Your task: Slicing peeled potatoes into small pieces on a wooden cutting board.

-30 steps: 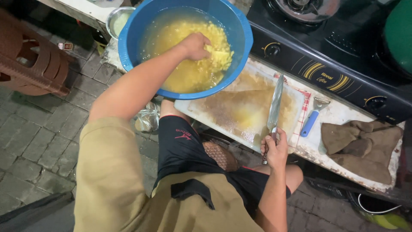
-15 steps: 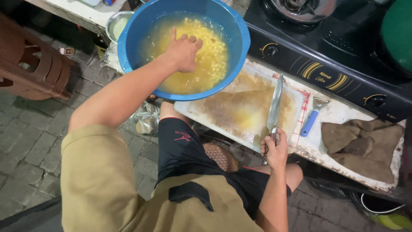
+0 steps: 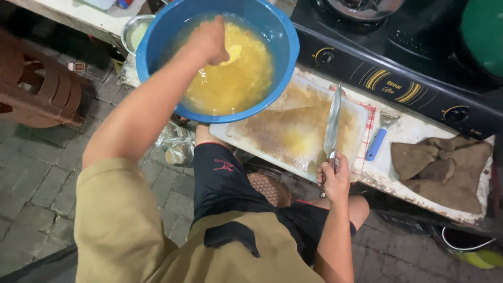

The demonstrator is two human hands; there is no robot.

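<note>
Counting from the cutting board (image 3: 293,133): 1 blue bowl (image 3: 277,36) of yellow mix just left, overlapping its corner; 1 knife (image 3: 332,123) lying on it; 1 blue-handled peeler (image 3: 378,139) and 1 brown rag (image 3: 443,167) to its right. Left hand (image 3: 208,42) reaches w/ arm stretched into the bowl, fingers curled round a yellow piece (image 3: 234,51). Right hand (image 3: 335,181) at the board's near edge, fist clamped on the knife handle.

Small box (image 3: 79,66) beside brown stool (image 3: 36,89)
</note>
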